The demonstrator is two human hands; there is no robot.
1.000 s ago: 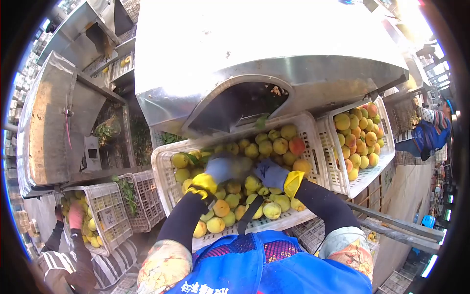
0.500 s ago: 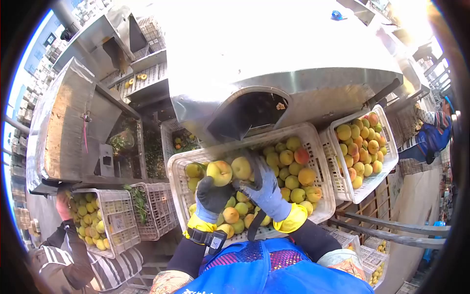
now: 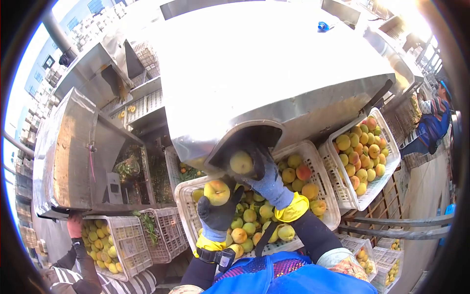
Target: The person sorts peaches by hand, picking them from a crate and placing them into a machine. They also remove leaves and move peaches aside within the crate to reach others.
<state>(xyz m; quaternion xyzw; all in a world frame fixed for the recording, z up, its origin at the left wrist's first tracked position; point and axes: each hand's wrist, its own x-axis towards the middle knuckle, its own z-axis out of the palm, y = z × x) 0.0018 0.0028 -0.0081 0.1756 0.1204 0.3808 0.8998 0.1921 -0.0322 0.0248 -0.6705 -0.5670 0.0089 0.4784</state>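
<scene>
Both hands wear blue-grey gloves with dark palms and yellow cuffs. My left hand point(image 3: 215, 213) holds a large yellow peach point(image 3: 216, 192) over the left part of a white crate point(image 3: 329, 188). My right hand point(image 3: 268, 179) grips a paler peach point(image 3: 241, 162) at the dark opening point(image 3: 259, 131) in the metal table's front, above the crate's back edge. Yellow-green and reddish peaches point(image 3: 250, 215) lie in the crate beneath and beside both hands.
The metal table point(image 3: 284, 63) spans the front. A second peach crate point(image 3: 364, 193) stands at right, others point(image 3: 129, 247) at lower left. A co-worker's hand point(image 3: 75, 224) touches the left crate. Another person point(image 3: 431, 120) is at far right. Metal rails point(image 3: 391, 228) run at lower right.
My right hand has moved up with its peach to the opening. My left hand, still holding its peach, sits slightly lower in view and farther from the right hand. The camera view has shifted.
</scene>
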